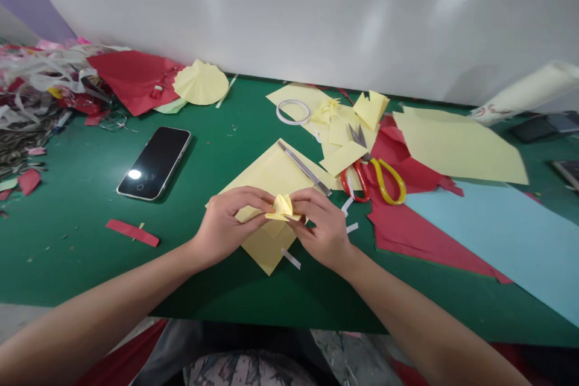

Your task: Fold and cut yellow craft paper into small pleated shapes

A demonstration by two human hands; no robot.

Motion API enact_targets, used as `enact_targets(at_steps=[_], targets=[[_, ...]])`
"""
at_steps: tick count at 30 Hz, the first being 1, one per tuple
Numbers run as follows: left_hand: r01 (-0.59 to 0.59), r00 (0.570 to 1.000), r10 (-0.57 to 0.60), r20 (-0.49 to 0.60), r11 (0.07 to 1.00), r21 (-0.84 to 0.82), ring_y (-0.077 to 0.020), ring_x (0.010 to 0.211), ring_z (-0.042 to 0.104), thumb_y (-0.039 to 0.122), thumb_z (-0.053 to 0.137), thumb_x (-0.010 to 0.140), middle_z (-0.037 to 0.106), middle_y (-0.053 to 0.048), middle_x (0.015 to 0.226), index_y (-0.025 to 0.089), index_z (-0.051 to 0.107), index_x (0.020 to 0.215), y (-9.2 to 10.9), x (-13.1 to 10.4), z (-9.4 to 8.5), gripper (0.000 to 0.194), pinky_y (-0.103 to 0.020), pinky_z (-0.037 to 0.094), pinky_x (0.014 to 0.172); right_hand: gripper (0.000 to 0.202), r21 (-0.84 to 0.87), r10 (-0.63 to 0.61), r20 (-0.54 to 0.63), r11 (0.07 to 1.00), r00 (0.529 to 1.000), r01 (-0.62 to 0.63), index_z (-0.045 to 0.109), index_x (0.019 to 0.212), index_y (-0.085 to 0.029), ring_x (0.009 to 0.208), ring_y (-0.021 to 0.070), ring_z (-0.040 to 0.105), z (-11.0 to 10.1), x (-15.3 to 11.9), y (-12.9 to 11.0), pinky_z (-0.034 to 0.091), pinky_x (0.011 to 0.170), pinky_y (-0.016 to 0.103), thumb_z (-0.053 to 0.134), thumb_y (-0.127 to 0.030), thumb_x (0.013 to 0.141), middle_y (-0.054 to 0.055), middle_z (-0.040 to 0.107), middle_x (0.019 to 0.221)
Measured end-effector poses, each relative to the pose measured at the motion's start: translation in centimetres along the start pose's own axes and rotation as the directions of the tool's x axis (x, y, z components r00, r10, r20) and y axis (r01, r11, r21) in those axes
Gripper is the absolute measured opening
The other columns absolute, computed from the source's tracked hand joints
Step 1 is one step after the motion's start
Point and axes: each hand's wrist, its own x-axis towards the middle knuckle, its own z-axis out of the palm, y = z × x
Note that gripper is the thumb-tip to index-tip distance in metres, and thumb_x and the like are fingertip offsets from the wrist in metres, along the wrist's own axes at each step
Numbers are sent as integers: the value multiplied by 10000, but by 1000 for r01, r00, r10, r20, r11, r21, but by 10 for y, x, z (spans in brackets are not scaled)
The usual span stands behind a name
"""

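Observation:
Between my two hands is a small folded piece of yellow paper (pixel 283 207), its points sticking up in the middle. My left hand (pixel 230 223) pinches its left side with thumb and fingers. On the other side, my right hand (pixel 323 226) is closed on the right edge. Both hands hover over a square sheet of yellow paper (pixel 257 172) laid cornerwise on the green table (pixel 235 126). Across that sheet's upper right edge lies a pair of metal tweezers (pixel 304 167). A short white tape strip (pixel 291 259) touches its lower right edge.
Scissors (pixel 380 178) with red and yellow handles lie right, among yellow scraps, red paper (pixel 407 235) and light blue paper (pixel 506 235). A tape roll (pixel 293 112) sits behind. At left are a phone (pixel 155 163), a red strip (pixel 132 232) and piled craft materials (pixel 45 96). A wall (pixel 289 18) closes the back.

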Motion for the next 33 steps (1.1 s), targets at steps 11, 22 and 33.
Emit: enact_targets(at_steps=[11,22,33], targets=[[-212,977,210,30,973,94,-130,783,561,71,560,698,586,-33,785,176,469,643,-5,1,-1,149,-261,462,681,142,33,-82,-7,996,997,82,520,775,-190,898,136,541,-2,1,-4,495,690,260,515,-56,726,74,570,960],[-443,896,444,8,892,93,-136,750,551,-7,509,690,564,-49,729,146,456,645,-9,3,1,168,-275,479,644,149,75,-147,-3,986,989,147,481,784,-189,794,115,547,-1,1,-3,491,640,238,509,-56,723,63,570,866],[-365,931,366,2,928,73,-126,736,555,10,567,679,568,-52,759,135,498,798,-10,0,1,186,-259,476,633,185,117,-127,-11,985,992,128,463,771,-189,692,89,540,0,-1,-3,468,564,197,526,-27,707,29,568,766]])
